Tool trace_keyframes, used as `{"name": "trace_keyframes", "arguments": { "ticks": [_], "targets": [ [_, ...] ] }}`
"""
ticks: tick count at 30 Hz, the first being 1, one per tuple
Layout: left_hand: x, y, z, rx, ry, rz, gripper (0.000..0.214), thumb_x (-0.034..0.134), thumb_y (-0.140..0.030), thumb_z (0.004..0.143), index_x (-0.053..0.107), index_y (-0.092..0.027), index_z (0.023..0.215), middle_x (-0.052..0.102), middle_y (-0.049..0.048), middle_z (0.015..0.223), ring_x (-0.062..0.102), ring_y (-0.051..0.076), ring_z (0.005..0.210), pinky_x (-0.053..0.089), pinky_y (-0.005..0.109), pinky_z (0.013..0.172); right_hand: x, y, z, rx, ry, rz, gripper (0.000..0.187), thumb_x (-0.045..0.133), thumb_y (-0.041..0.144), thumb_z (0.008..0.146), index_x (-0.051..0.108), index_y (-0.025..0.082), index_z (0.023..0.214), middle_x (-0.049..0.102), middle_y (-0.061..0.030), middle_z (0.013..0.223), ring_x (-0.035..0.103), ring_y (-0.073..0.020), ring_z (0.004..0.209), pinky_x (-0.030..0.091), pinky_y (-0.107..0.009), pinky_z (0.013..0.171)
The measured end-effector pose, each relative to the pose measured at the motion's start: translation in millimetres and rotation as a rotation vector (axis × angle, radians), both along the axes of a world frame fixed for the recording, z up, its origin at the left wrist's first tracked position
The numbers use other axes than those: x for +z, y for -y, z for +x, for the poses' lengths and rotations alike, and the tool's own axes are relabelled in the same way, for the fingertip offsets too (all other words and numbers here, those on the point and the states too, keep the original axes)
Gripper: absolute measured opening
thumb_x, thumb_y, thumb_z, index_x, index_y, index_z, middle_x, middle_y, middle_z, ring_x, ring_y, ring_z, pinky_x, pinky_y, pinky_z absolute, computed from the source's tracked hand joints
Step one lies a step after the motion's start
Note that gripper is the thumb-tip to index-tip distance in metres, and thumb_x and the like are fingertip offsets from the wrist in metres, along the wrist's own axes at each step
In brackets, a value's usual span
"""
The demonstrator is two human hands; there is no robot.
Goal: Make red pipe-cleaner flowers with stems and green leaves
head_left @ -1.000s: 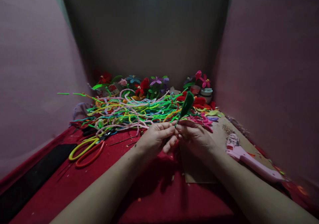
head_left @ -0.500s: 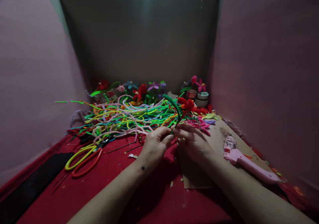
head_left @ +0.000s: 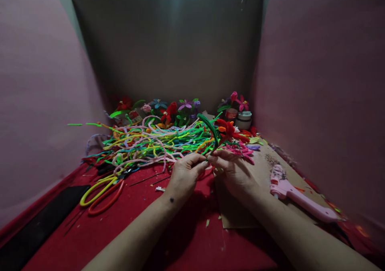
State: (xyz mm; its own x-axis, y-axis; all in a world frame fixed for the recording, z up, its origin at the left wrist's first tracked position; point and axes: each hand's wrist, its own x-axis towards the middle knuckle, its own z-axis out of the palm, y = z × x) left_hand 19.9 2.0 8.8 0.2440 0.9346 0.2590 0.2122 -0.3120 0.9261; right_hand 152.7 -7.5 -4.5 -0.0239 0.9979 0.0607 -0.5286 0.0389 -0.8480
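Note:
Both my hands meet at the middle of the view, pinching the lower end of a pipe-cleaner flower. Its red bloom leans up and to the right, and a curved dark green leaf arches to the left. My left hand is closed, thumb and forefinger together at the green stem end. My right hand is closed around the stem just below the bloom; its fingertips touch those of the left. The stem between the fingers is mostly hidden.
A heap of coloured pipe cleaners lies beyond my hands, with finished flowers behind it. Scissors with yellow and red handles lie left. A pink glue gun rests on cardboard at right. A black strip lies far left.
The red bloom has turned and tipped slightly to the right, its petals now seen more from the side. My hands stay nearly in place, still pinching the stem.

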Motion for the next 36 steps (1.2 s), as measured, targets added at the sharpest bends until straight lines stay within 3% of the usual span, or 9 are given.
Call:
{"name": "trace_keyframes", "arguments": {
  "ticks": [4,8,14,19,27,36],
  "targets": [
    [4.7,1,0,-0.092,0.115,-0.185,0.016,0.060,-0.024,0.071,0.059,-0.012,0.061,0.048,-0.0035,0.052,0.039,0.006,0.050,0.031,0.021,0.052,10.8,5,-1,0.040,0.096,0.076,0.009,0.070,0.023,0.059,0.062,0.023,0.063,0.063,0.0018,0.066,0.055,-0.0152,0.066,0.041,-0.029,0.063],
    [7.9,2,-2,-0.148,0.142,-0.260,0.018,0.060,-0.026,0.072,0.058,-0.012,0.061,0.050,-0.0036,0.051,0.035,0.004,0.044,0.026,0.019,0.047,14.6,6,-3,0.061,0.076,0.017,0.013,0.073,0.024,0.054,0.061,0.022,0.059,0.065,0.0008,0.068,0.058,-0.0174,0.070,0.041,-0.028,0.059],
    [2.3,-3,-5,-0.194,0.217,-0.333,0.021,0.062,-0.028,0.071,0.054,-0.013,0.060,0.050,-0.0039,0.051,0.033,0.003,0.041,0.019,0.019,0.043,0.5,0,0,0.119,0.019,0.054,0.015,0.072,0.024,0.060,0.066,0.021,0.073,0.065,0.0000,0.071,0.058,-0.0164,0.072,0.044,-0.029,0.070],
    [-1.1,-6,-7,-0.238,0.282,-0.413,0.026,0.065,-0.034,0.071,0.052,-0.013,0.062,0.048,-0.0042,0.051,0.032,0.003,0.042,0.017,0.019,0.044,1.1,0,2,0.154,0.114,0.122,0.012,0.068,0.027,0.065,0.067,0.021,0.075,0.063,0.0008,0.067,0.053,-0.0127,0.060,0.040,-0.026,0.059],
    [-0.9,-6,-7,-0.309,0.389,-0.469,0.024,0.064,-0.030,0.073,0.050,-0.013,0.062,0.047,-0.0026,0.052,0.037,0.004,0.044,0.020,0.018,0.044,2.0,0,3,0.141,0.119,0.152,0.006,0.068,0.025,0.064,0.068,0.025,0.071,0.063,0.0003,0.062,0.052,-0.0139,0.056,0.043,-0.029,0.059],
    [-2.2,-6,-7,-0.332,0.442,-0.530,0.024,0.066,-0.030,0.071,0.050,-0.013,0.064,0.047,-0.0030,0.051,0.029,0.002,0.040,0.012,0.018,0.041,10.1,4,3,0.114,0.189,0.168,0.005,0.062,0.027,0.063,0.066,0.024,0.062,0.061,-0.0008,0.061,0.052,-0.0145,0.057,0.042,-0.028,0.055]
  ]
}}
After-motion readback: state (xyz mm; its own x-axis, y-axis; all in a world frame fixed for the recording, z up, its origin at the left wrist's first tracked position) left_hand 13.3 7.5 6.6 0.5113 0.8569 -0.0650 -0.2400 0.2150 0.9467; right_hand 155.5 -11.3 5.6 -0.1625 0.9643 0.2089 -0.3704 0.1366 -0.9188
